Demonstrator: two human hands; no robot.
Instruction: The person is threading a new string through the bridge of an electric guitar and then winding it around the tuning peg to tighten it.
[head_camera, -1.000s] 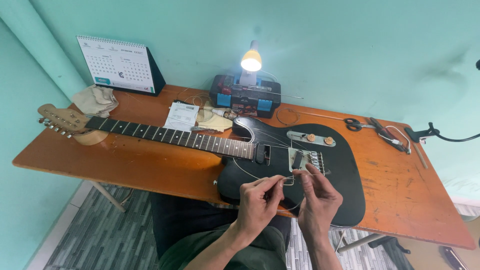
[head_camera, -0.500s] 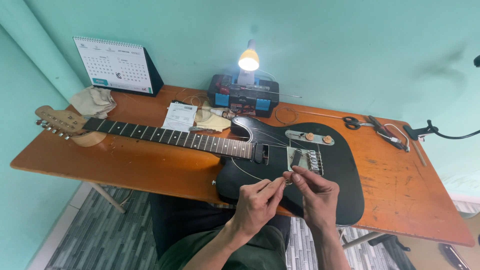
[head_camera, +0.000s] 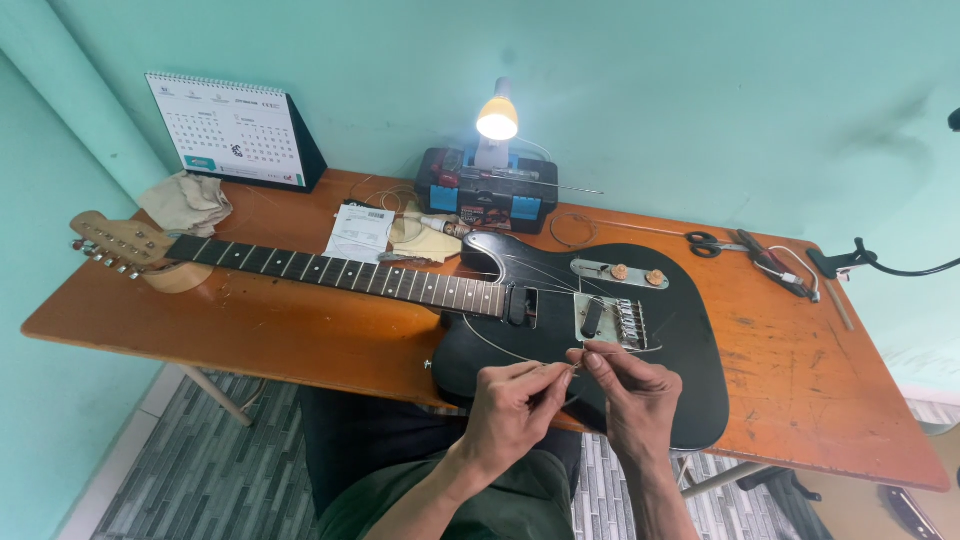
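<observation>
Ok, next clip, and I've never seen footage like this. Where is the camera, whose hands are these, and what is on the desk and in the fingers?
There is one view only, from a camera worn on a person's head, looking down at their own two bare hands. In front of them a black solid-body electric guitar lies flat on an orange wooden table, its neck pointing to their left. The left hand and right hand meet over the near edge of the guitar body, both pinching a thin metal guitar string that curves back toward the body. Further back stand a black and blue toolbox with a small lit lamp at it, a white desk calendar, a beige cloth and black-handled scissors.
</observation>
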